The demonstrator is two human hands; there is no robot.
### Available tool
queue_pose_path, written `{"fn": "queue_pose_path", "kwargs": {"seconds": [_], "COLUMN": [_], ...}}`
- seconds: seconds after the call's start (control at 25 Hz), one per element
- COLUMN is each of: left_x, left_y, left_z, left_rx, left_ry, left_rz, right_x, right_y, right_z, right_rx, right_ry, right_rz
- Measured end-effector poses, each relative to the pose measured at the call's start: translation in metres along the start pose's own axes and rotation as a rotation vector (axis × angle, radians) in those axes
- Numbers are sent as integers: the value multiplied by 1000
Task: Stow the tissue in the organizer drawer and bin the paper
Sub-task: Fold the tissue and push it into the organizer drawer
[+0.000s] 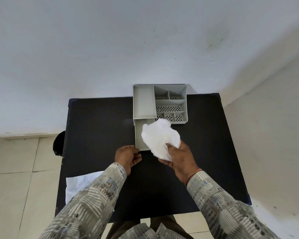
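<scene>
black table (pixel 100 135), white wall (pixel 110 40), tiled floor (pixel 16 169)

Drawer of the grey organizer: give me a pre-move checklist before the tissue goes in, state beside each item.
1. Grey plastic organizer's pull-out drawer slid open: ok.
2. Crumpled white tissue gripped in the right hand: ok.
3. Tissue over the drawer opening: ok, though part overhangs its right side.
4. Left hand steadying the drawer's near corner: ok.
5. Visible drawer floor bare: ok; the rest is hidden by the tissue.
6. White paper sheet at the black table's left edge binned: not ok.
</scene>
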State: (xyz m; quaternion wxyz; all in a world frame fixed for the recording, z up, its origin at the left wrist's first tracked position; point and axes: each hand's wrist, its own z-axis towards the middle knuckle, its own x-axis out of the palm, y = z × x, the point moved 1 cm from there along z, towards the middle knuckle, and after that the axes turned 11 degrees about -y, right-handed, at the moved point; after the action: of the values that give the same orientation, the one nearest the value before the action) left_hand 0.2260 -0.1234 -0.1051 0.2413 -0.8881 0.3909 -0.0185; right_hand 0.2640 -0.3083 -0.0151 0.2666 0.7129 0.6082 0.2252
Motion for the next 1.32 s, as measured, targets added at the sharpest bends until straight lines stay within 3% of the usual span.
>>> {"fn": "queue_pose_path", "kwargs": {"seconds": [0.2,0.28,0.36,0.4,0.48,0.56,0.64,0.72,0.76,0.84,0.88,0.92,1.0,1.32], "left_x": [-7,-13,-17,-19,-23,-28,-28,-23,-20,-15,-13,-12,-7,5], "left_y": [-7,-14,-19,-21,-22,-23,-21,-17,-15,-16,-18,-21,-26,-24], "left_z": [-35,-61,-85,-90,-85,-81,-87,-97,-99,-96,-93,-93,-93,-69], "left_rx": [134,167,199,290,525,586,460,344,386,583,670,729,800,1098], "left_ry": [-111,43,306,321,129,53,240,385,346,120,1,-80,-159,-190], "left_rz": [134,-1,-64,12,256,306,78,-79,-49,219,365,468,584,965], "right_x": [2,8,16,20,26,28,27,25,26,32,34,35,39,29], "right_y": [-3,-6,-12,-14,-14,-8,1,9,8,2,-3,-7,-12,-8], "right_z": [-6,-11,-12,-13,-16,-17,-21,-24,-22,-18,-13,-9,-4,26], "right_rx": [19,11,-182,-316,-389,-147,163,253,236,57,-114,-309,-579,-684], "right_ry": [49,117,115,113,128,230,342,433,459,382,251,112,12,-47], "right_rz": [42,124,-74,-280,-508,-174,241,365,338,73,-160,-417,-721,-973]}}
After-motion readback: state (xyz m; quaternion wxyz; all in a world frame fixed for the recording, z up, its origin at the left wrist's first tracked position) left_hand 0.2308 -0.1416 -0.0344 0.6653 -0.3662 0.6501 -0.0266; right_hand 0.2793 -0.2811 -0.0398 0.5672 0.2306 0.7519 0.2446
